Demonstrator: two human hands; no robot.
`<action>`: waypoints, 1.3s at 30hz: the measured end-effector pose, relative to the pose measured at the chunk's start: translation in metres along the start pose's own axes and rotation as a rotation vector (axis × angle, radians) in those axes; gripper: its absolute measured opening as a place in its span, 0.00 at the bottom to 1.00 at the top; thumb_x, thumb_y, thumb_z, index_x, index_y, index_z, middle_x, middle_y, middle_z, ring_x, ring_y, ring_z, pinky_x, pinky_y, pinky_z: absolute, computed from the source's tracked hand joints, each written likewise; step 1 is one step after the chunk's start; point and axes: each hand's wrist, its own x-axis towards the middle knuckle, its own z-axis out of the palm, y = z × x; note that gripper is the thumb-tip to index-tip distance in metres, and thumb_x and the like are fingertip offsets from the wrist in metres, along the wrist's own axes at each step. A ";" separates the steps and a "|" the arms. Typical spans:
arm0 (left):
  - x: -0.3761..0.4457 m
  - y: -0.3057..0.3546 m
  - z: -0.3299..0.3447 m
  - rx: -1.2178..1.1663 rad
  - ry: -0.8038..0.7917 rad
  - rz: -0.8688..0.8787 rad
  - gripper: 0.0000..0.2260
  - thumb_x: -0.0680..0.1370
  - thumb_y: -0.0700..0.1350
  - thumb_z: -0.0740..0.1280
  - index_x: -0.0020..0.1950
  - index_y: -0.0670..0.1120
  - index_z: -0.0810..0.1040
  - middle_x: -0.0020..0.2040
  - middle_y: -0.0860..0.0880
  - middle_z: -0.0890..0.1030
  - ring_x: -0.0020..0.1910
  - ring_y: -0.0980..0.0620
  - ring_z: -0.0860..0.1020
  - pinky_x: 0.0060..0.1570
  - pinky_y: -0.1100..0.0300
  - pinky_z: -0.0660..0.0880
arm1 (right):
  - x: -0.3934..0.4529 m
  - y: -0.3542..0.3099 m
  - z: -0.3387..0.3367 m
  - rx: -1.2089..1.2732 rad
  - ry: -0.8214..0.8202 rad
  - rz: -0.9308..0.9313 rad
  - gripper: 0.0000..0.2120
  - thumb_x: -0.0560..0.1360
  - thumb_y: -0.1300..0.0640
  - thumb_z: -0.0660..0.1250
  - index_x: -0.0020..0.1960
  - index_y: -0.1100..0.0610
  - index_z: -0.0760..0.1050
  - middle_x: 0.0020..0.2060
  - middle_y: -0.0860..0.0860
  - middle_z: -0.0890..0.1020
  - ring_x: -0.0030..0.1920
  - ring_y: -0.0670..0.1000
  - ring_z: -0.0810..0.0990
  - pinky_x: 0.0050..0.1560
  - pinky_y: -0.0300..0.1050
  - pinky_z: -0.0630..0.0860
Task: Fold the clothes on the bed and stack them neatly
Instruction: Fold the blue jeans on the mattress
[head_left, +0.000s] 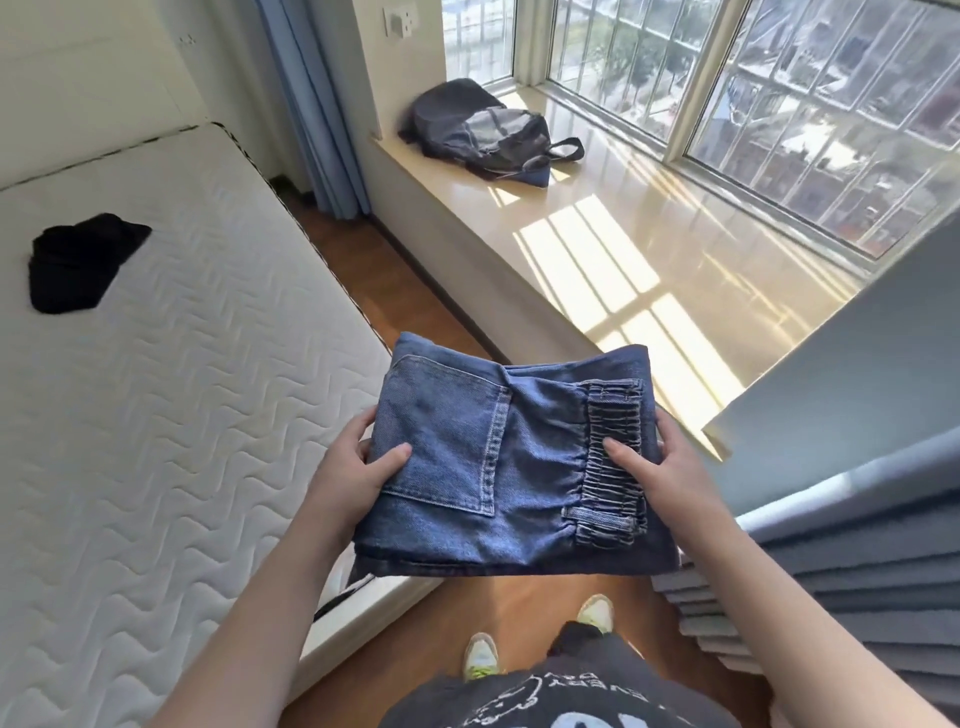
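Left hand (358, 457) gripping the left edge of folded denim jeans (498, 462), thumb on top. Right hand (660, 462) gripping the elastic-waistband edge, thumb likewise on top. Jeans held level in the air above the wooden floor (395, 280), just beside the bed (156, 415). Farther off on the bed, a crumpled black garment (78, 265). Backpack (483, 130) on the window ledge (597, 244).

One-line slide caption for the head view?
Both hands, left hand and right hand, hold folded jeans beside the bed, where a black garment lies.
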 end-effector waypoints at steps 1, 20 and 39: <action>0.006 0.001 0.006 0.003 0.012 -0.004 0.28 0.68 0.47 0.73 0.67 0.57 0.72 0.51 0.47 0.85 0.50 0.46 0.84 0.51 0.48 0.80 | 0.012 0.001 -0.005 0.005 -0.010 0.007 0.23 0.72 0.51 0.75 0.64 0.40 0.72 0.52 0.43 0.85 0.51 0.47 0.85 0.55 0.55 0.81; 0.102 0.041 0.098 -0.134 0.344 -0.067 0.22 0.77 0.34 0.68 0.66 0.55 0.75 0.50 0.45 0.85 0.48 0.45 0.84 0.47 0.52 0.80 | 0.237 -0.018 -0.046 0.013 -0.346 -0.015 0.26 0.68 0.45 0.75 0.63 0.42 0.73 0.53 0.45 0.85 0.51 0.48 0.85 0.53 0.55 0.81; 0.218 0.049 -0.005 -0.216 0.511 -0.059 0.22 0.76 0.36 0.70 0.63 0.60 0.76 0.54 0.46 0.84 0.54 0.44 0.83 0.57 0.44 0.78 | 0.384 -0.079 0.094 -0.072 -0.539 -0.028 0.21 0.72 0.50 0.75 0.62 0.40 0.72 0.51 0.44 0.85 0.48 0.47 0.86 0.41 0.41 0.82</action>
